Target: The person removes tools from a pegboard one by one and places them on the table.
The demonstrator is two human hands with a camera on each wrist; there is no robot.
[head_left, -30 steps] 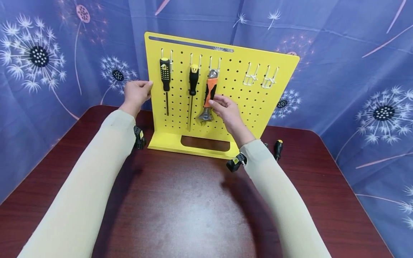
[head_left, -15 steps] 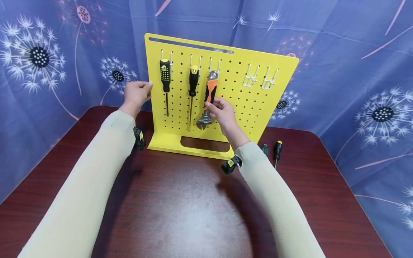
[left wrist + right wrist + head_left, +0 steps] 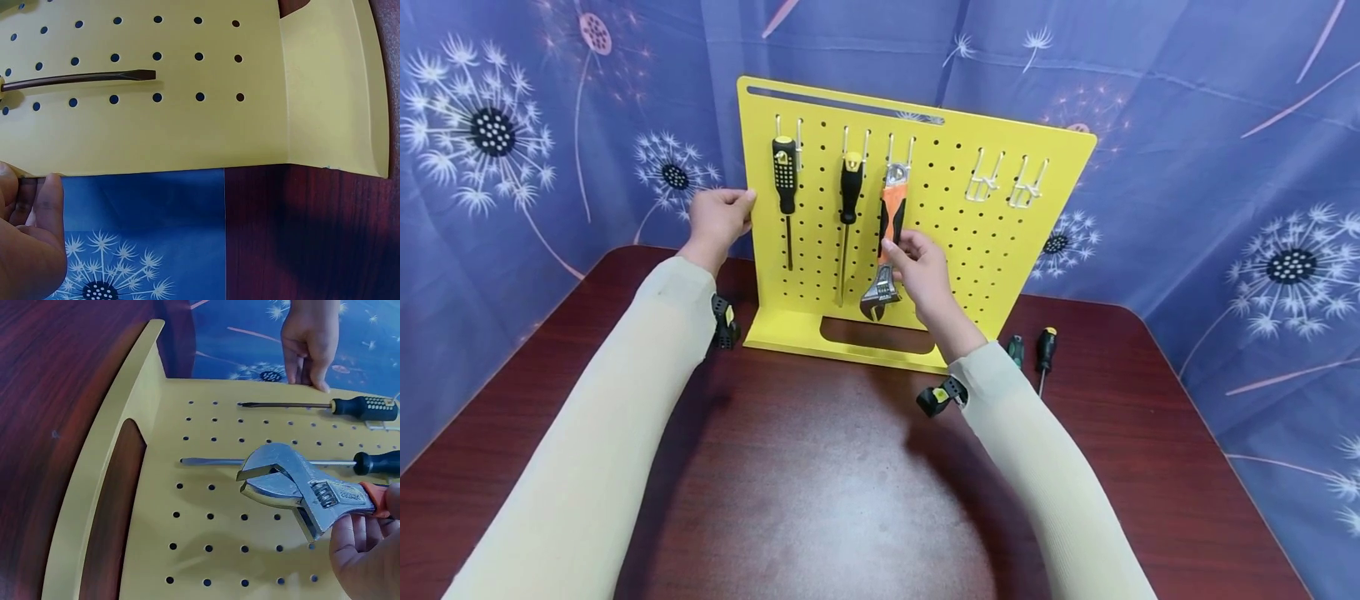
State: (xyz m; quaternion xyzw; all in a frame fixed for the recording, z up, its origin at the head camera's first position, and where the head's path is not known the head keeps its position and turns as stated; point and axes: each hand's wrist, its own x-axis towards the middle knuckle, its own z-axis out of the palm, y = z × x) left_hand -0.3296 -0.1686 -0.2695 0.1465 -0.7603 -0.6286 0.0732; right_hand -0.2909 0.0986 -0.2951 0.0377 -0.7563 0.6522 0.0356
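My right hand holds an adjustable wrench by its orange and black handle, thumb in front and fingers behind. The wrench stands nearly upright before the yellow pegboard, its hole end up at a pair of white hooks. I cannot tell whether the hooks bear its weight. In the right wrist view, the steel head stands off the board. My left hand pinches the board's left edge between thumb and fingers. Two black-handled screwdrivers, one at far left and one in the middle, hang left of the wrench.
Two white hooks at the board's upper right bear no tool. On the table, right of the board, lie a black screwdriver and a green and black handle, partly hidden by my right sleeve. A blue dandelion-print curtain stands behind.
The wrench's head has come down and swung away from the board, its top staying near the hooks. My right hand has lowered slightly with it. My left hand has not moved.
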